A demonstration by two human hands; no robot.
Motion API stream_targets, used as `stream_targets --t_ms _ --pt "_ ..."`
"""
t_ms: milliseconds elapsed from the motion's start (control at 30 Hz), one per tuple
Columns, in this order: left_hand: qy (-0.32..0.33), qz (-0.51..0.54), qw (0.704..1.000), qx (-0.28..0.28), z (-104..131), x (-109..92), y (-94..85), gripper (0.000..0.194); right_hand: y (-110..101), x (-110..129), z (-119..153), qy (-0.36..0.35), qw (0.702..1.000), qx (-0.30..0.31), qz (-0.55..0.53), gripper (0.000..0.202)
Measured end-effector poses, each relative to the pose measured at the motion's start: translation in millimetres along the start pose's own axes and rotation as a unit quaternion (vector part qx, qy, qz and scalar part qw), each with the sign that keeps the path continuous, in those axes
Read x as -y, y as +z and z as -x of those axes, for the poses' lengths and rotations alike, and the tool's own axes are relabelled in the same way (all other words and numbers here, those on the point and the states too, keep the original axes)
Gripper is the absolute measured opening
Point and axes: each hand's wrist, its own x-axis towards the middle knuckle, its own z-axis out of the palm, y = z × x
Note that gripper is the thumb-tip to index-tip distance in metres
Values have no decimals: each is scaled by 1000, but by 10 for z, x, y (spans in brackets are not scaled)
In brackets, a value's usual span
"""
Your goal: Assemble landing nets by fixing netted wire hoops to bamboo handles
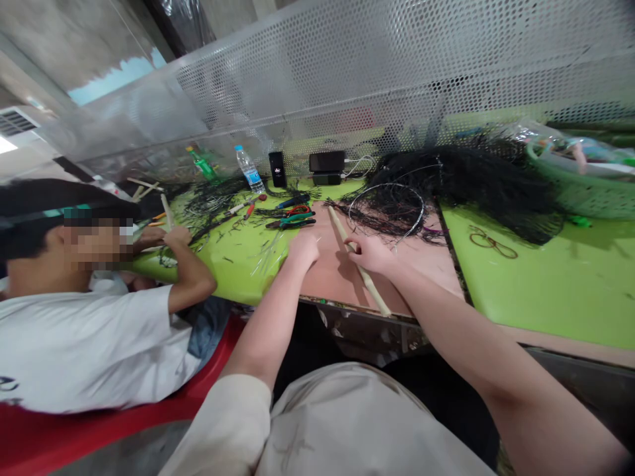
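Note:
A pale wooden stick (374, 294) lies slantwise across a pinkish board (327, 277), its near end reaching the table edge. My right hand (372, 254) is closed around the stick's middle, thumb and forefinger curled over it. To the left of the stick, my left hand (303, 251) rests low over the board with its fingers closed. What it holds, if anything, is hidden; a faint thin strand shows beside it. Just beyond it lie green-handled pliers (292, 223) and red-handled pliers (297, 210). A loop of clear tubing or wire (421, 205) sits beyond my right hand.
Black fibre strands (461, 178) are heaped at the back right, near a green basket (585, 185). A water bottle (249, 170), a phone (278, 170) and a dark device (327, 165) stand along the perforated metal screen (347, 79). A co-worker (94, 330) sits at left.

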Motion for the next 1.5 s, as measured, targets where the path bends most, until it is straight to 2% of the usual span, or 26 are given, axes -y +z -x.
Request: stream_targets --t_ms 100,233,333,400,467,600,733,833,933,1000,1100,1133,1200,1300,1400,1500 --pt "6 32 999 2 -36 7 -19 22 -11 -7 -2 0 1000 -10 -9 36" --pt "15 124 992 27 41 165 -127 13 -33 21 3 3 999 -28 -36 38" --pt "28 233 971 51 128 318 -206 5 -33 46 19 -7 997 -46 -61 35" --pt "39 325 943 55 172 379 -209 4 -19 59 37 -15 995 -60 -74 31" --pt "49 422 904 50 199 390 -163 9 0 77 60 -23 993 -74 -85 27" --pt "64 586 806 49 204 319 -21 10 20 172 99 -49 990 -85 -100 23" --pt "73 688 720 49 182 262 43 20 -27 388 179 -81 988 -73 -113 23" --pt "93 743 662 36 231 219 15 24 -72 558 383 -91 985 -84 -121 24" --pt "141 786 602 29 430 108 -47 26 -57 633 739 -106 982 -90 -125 26" --pt "194 813 548 37 650 -8 -85 23 4 614 1012 -132 978 -94 -130 27" --pt "261 824 498 74 1015 -208 -119 20 147 529 1368 -149 972 -145 -110 37" --pt "276 823 490 82 1121 -270 -124 21 197 503 1458 -150 969 -165 -106 41" --pt "293 824 477 85 1284 -369 -128 21 286 468 1592 -136 972 -166 -95 46" --pt "299 830 462 87 1411 -438 -118 19 360 454 1691 -101 984 -118 -83 45" --pt "301 832 458 88 1451 -428 -70 20 325 439 1704 -79 989 -76 -98 47" --pt "313 822 467 91 1468 -400 35 21 176 414 1669 -82 979 -80 -169 43"
